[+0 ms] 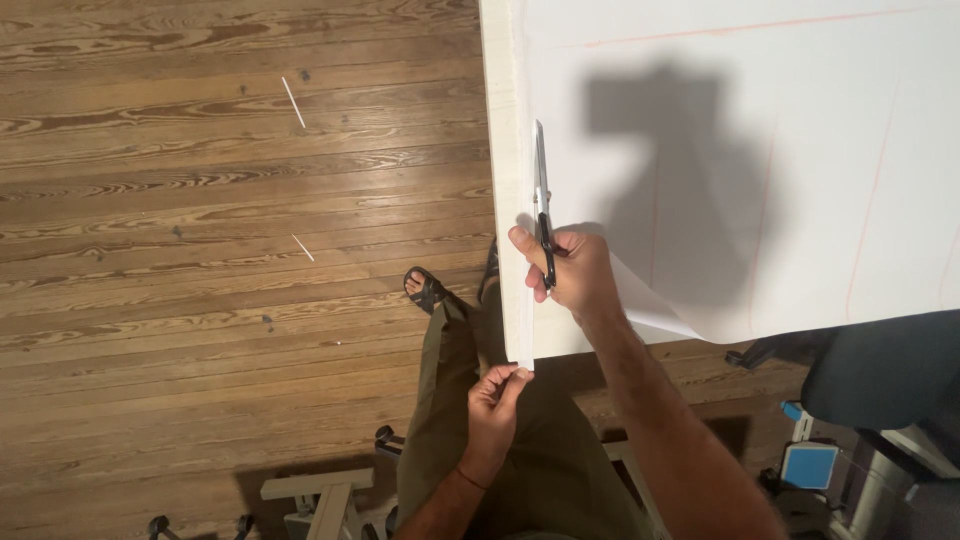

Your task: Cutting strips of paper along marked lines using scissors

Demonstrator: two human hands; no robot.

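My right hand [570, 272] grips black-handled scissors [541, 195] whose blades point away from me along the left edge of a large white sheet [720, 110] lying on a pale table [503, 120]. Faint orange lines are drawn on the sheet. My left hand [495, 405] pinches the near end of a narrow white strip [523, 340] that hangs off the sheet's left edge. The strip runs from my left fingers up to the scissors.
A wooden plank floor [200, 250] lies to the left, with two small white scraps [293, 102] on it. My sandalled foot [428, 290] stands below the table edge. A rolling stool base [320, 495] and a dark chair [880, 375] are near me.
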